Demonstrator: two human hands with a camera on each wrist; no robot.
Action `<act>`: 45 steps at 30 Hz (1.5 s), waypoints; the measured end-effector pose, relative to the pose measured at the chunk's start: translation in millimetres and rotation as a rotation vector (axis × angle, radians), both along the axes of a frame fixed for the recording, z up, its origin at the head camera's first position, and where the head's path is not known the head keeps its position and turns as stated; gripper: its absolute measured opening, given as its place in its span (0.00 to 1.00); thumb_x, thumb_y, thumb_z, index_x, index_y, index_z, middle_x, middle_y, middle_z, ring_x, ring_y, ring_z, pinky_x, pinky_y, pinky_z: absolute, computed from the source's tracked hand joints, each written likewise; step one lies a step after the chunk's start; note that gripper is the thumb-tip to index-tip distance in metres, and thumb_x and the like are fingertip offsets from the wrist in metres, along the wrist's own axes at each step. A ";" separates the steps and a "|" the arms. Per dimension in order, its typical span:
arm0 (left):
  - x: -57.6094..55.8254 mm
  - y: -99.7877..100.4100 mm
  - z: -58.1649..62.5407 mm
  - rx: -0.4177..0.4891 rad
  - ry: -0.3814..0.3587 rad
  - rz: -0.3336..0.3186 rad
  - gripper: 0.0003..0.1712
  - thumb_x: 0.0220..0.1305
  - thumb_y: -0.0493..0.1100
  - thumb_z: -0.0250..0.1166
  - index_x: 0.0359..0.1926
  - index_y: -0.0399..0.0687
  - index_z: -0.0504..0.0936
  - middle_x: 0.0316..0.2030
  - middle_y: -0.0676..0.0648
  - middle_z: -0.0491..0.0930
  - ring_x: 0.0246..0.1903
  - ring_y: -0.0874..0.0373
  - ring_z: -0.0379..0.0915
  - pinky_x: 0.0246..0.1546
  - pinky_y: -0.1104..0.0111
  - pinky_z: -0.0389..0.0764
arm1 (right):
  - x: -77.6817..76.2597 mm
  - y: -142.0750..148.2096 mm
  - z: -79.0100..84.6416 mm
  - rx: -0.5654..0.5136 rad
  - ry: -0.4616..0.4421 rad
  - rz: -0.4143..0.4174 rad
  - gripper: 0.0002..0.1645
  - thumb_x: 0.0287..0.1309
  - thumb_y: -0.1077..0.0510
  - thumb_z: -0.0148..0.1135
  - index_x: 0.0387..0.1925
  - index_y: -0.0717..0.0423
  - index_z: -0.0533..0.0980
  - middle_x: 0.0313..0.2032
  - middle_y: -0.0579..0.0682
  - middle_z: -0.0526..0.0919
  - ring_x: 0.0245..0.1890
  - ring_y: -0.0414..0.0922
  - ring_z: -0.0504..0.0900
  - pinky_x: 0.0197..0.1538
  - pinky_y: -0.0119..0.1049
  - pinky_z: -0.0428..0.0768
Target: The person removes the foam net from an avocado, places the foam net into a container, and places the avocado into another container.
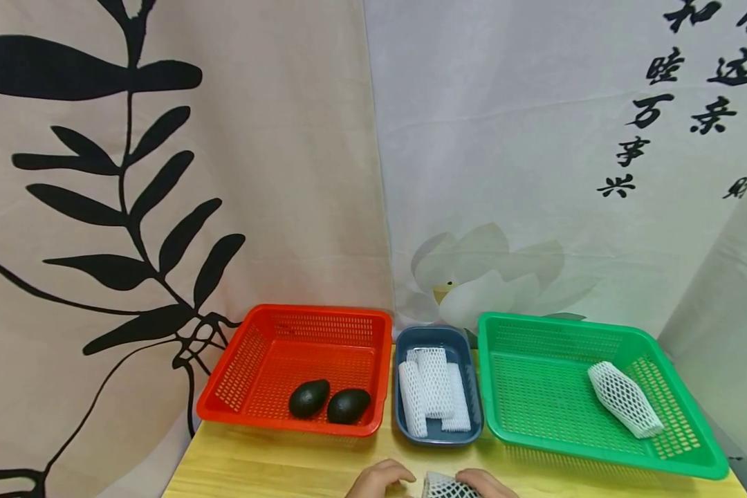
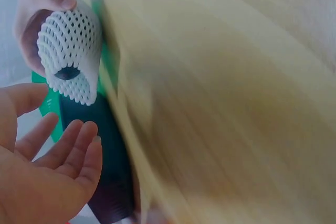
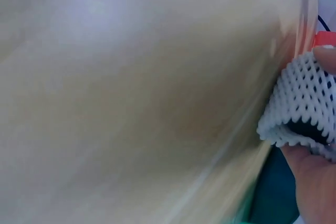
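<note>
My right hand [image 1: 485,483] grips a white foam net sleeve [image 1: 445,486] at the near edge of the table. Inside the sleeve's mouth the left wrist view shows the dark end of an avocado [image 2: 67,73]. Fingers spread and slightly bent, my left hand [image 2: 58,161] is beside the sleeve's open end and holds nothing. Two dark avocados [image 1: 308,399] lie in the red basket [image 1: 324,339]. Several white foam net sleeves [image 1: 432,380] lie in the dark blue tray [image 1: 401,346]. One bulging netted piece [image 1: 625,401] rests in the green basket [image 1: 535,387]; its contents are hardly visible.
The red basket, blue tray and green basket stand side by side along the back of the wooden table [image 1: 255,456]. Behind them hangs a printed curtain [image 1: 299,173] with black leaves and writing. Both hands are at the near edge, in front of the blue tray.
</note>
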State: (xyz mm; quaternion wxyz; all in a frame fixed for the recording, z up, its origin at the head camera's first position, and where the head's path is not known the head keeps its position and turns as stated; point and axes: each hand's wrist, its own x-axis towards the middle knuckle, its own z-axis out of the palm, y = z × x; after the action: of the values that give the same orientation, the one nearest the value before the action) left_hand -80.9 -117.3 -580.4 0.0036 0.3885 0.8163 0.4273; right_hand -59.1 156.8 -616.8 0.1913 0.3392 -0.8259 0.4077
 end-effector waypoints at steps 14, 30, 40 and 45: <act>4.4 15.5 -10.4 0.004 0.031 -0.020 0.09 0.56 0.37 0.64 0.39 0.37 0.82 0.32 0.46 0.80 0.33 0.65 0.77 0.36 0.85 0.70 | -0.8 17.4 -4.0 0.096 -0.122 0.043 0.27 0.49 0.55 0.71 0.53 0.51 0.76 0.48 0.43 0.80 0.47 0.35 0.78 0.50 0.20 0.70; 7.5 27.7 -23.2 0.109 0.040 -0.032 0.11 0.59 0.36 0.62 0.43 0.36 0.83 0.36 0.44 0.82 0.37 0.63 0.78 0.39 0.82 0.73 | -1.9 29.1 -1.8 0.089 -0.175 0.137 0.26 0.55 0.57 0.66 0.57 0.55 0.74 0.51 0.50 0.81 0.50 0.37 0.78 0.51 0.16 0.67; 2.7 34.4 -22.9 0.015 0.107 -0.038 0.13 0.60 0.40 0.63 0.45 0.40 0.83 0.41 0.47 0.81 0.42 0.62 0.75 0.43 0.80 0.71 | 1.3 32.8 8.5 0.158 -0.323 0.053 0.25 0.57 0.57 0.62 0.57 0.38 0.75 0.48 0.35 0.81 0.43 0.28 0.77 0.39 0.22 0.74; 0.6 41.5 -26.9 0.059 0.270 -0.014 0.13 0.55 0.39 0.65 0.43 0.42 0.84 0.41 0.47 0.82 0.42 0.62 0.75 0.46 0.83 0.68 | 1.2 33.2 5.5 0.081 -0.301 0.121 0.26 0.56 0.61 0.63 0.57 0.45 0.75 0.47 0.38 0.83 0.42 0.30 0.79 0.40 0.17 0.71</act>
State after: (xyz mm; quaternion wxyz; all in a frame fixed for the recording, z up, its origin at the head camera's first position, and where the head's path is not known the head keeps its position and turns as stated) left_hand -80.3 -75.8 -607.3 -0.1149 0.4480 0.7938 0.3949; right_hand -57.9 190.0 -611.3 0.0266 0.3308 -0.8391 0.4310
